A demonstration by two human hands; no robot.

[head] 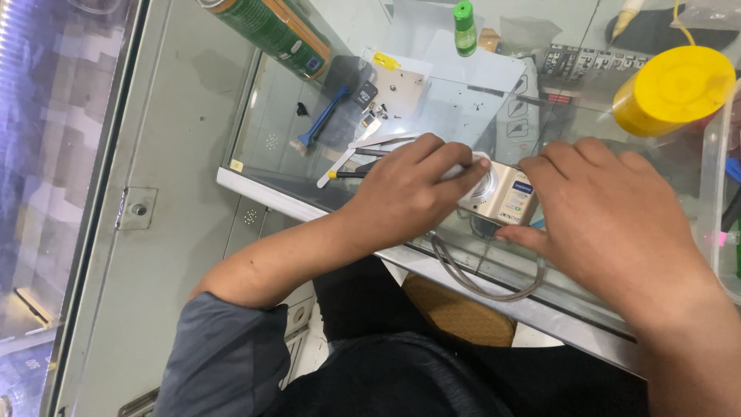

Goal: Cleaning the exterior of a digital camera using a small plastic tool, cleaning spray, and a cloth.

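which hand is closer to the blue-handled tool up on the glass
Left. The left hand rests on the camera, just below and right of the blue-handled tool; the right hand lies beyond the camera, farther right.
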